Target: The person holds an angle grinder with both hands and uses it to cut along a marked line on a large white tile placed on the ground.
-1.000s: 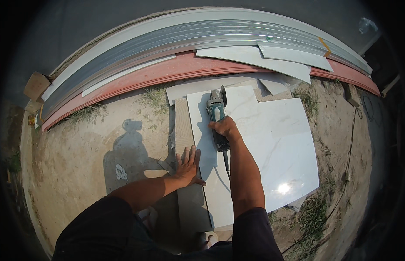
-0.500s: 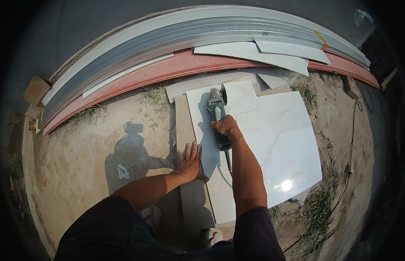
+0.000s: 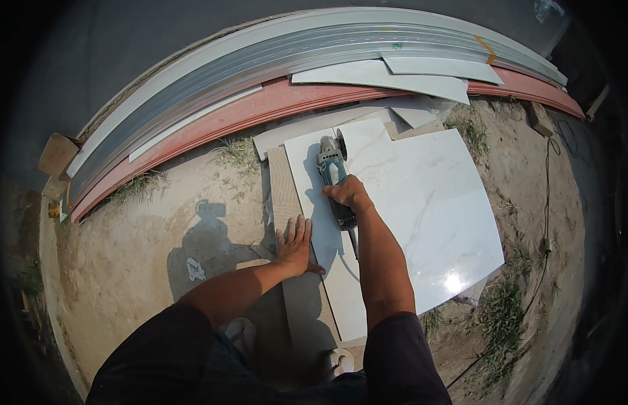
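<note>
My right hand [image 3: 349, 192] is wrapped round the body of a teal and black angle grinder [image 3: 333, 167]. The grinder's disc [image 3: 341, 142] stands on edge at the far end of a glossy white tile [image 3: 422, 196], by a slit at the tile's far edge. Whether the disc spins I cannot tell. A cord runs from the grinder's near end toward my right forearm. My left hand [image 3: 295, 253] lies flat with fingers spread, across a tan, ridged tile strip [image 3: 283, 182] and the white tile's left edge. Nothing is in that hand.
Beyond the tile lie long silver metal profiles [image 3: 260, 62] and reddish boards [image 3: 213, 121], with white offcuts [image 3: 388, 79] on top. A dark cable [image 3: 545, 229] trails over the dirt at right, past grass [image 3: 496, 324]. My sandalled feet stand close to the tile's near end.
The view has shifted slightly. The grinder stays at the tile's far end in my right hand, and my left hand keeps its place on the tile edge.
</note>
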`<state>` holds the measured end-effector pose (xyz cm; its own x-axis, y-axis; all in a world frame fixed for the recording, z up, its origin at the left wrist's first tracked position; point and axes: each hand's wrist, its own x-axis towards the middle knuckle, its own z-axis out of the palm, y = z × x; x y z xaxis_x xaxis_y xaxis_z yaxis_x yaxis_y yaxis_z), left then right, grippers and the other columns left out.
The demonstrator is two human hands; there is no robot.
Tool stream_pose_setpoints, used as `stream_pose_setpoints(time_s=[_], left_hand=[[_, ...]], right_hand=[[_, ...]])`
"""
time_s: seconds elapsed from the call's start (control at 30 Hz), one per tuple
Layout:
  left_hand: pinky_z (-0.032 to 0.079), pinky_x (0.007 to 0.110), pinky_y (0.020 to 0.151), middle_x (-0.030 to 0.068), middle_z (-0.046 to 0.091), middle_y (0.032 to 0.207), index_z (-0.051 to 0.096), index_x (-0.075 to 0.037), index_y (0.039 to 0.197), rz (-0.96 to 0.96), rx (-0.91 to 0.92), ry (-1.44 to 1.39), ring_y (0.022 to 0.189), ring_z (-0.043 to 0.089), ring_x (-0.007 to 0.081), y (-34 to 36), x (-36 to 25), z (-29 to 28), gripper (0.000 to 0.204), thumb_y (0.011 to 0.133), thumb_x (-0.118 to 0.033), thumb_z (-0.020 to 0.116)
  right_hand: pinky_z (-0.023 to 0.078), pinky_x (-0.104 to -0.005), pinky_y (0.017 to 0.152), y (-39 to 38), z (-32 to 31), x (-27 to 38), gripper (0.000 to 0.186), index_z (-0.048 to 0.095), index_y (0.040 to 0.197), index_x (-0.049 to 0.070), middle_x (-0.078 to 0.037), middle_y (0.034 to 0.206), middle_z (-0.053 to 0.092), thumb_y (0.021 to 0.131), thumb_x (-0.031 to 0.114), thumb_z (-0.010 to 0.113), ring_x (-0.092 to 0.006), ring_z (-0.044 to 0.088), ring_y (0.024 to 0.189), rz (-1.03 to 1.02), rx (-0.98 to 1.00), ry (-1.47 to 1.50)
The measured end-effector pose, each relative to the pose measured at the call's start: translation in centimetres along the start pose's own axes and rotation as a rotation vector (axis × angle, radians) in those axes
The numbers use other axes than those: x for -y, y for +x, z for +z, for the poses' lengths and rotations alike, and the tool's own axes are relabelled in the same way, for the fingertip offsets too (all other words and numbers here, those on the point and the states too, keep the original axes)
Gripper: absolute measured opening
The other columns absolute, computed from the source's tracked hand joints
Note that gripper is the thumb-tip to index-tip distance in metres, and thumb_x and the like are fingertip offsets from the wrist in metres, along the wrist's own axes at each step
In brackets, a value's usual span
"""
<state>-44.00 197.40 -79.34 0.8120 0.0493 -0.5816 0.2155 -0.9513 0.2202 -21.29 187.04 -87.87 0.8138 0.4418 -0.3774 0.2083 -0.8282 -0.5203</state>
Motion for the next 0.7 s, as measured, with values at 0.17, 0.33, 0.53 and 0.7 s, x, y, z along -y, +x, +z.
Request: stream_pose_setpoints(time_s=[0.17,0.33,0.53,0.7], left_hand=[[0.005,0.064,0.117,0.0187,-0.005,0.163,-0.006,-0.004,0.155,-0.044,-0.001,-0.01,0.15,-0.006,0.0401,-0.6,1.4,0.3,0.154,0.049,-0.073,0.082],[0.004,0.064,0.117,0.0185,-0.005,0.163,-0.007,-0.004,0.155,-0.029,0.006,-0.026,0.15,-0.007,0.0398,-0.2,0.9,0.4,0.155,0.049,-0.072,0.083],[0.003,0.067,0.116,0.0202,-0.006,0.162,-0.005,-0.001,0.155,0.018,0.0,-0.03,0.149,-0.009,0.041,-0.9,0.0,0.9,0.154,0.05,-0.075,0.08],[0.005,0.069,0.115,0.0222,-0.008,0.162,-0.006,0.002,0.154,0.025,-0.003,0.036,0.149,-0.01,0.0414,-1.5,-0.2,2.0,0.158,0.047,-0.083,0.074]], right_hand=[[0.054,-0.0384,0.07,-2.9,-1.5,4.5,0.026,0.077,0.096,0.021,-0.016,0.086,0.072,0.082,0.042,0.072,-0.0309,0.07,0.077,0.179,0.071,0.118],[0.054,-0.0385,0.071,-3.4,-1.5,3.2,0.045,0.075,0.094,0.003,-0.023,0.085,0.07,0.075,0.044,0.078,-0.0274,0.071,0.078,0.076,0.039,0.116],[0.054,-0.0392,0.075,-2.9,-1.2,1.5,0.031,0.076,0.099,0.021,-0.018,0.088,0.071,0.079,0.044,0.072,-0.0288,0.071,0.083,0.069,0.055,0.019],[0.054,-0.0406,0.077,-3.5,-1.7,2.3,0.049,0.074,0.095,0.003,-0.025,0.091,0.07,0.072,0.046,0.077,-0.0311,0.071,0.087,0.12,0.033,0.126]])
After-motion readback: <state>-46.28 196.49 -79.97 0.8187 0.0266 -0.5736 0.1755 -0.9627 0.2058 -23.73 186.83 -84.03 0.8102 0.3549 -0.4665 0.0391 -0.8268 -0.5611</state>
